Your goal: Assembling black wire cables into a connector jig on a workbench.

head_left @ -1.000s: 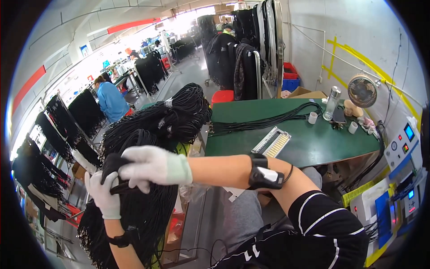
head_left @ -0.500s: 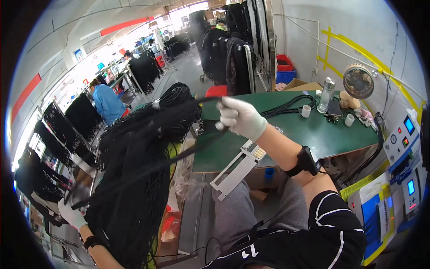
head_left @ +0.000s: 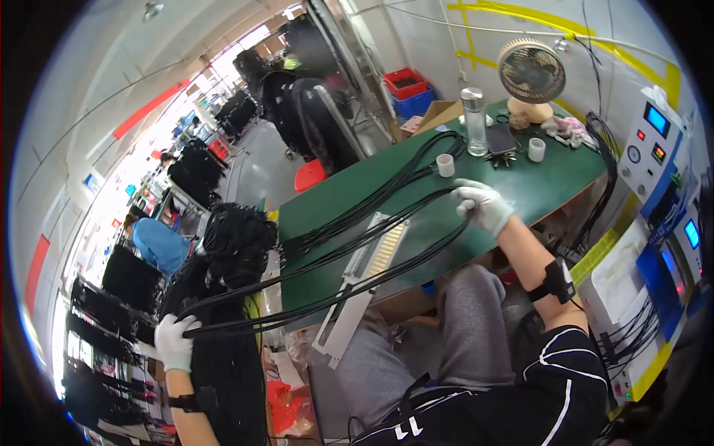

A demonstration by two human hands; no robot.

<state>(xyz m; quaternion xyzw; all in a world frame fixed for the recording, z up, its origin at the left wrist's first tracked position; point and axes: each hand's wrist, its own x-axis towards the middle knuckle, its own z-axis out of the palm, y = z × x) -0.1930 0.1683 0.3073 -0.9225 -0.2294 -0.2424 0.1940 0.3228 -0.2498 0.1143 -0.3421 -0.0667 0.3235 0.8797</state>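
Observation:
A looped bundle of thin black cables (head_left: 327,306) is stretched between my hands, across the front of the green table. At its left end my white-gloved left hand (head_left: 177,342) is closed around the strands, beside a big heap of black cables (head_left: 232,241). My right hand (head_left: 483,206), gloved as well, grips the right end of the loop above the tabletop. Beneath the stretched strands lies a pale metal fixture (head_left: 343,327) with a row of yellowish slots, jutting over the table's near edge. A second bundle of black cables (head_left: 398,181) rests on the table farther back.
On the green table (head_left: 573,167) stand a glass bottle (head_left: 474,123), a fan (head_left: 531,70) and white tape rolls (head_left: 535,149). Machines with lit panels (head_left: 651,152) are at the right. Cable-laden racks and a person in blue (head_left: 160,244) are at the left.
The view has turned to the right. Both hands have brought the cable bundle over the table, and the right hand has come down and rightward. The blurred strands now hang as a distinct loop.

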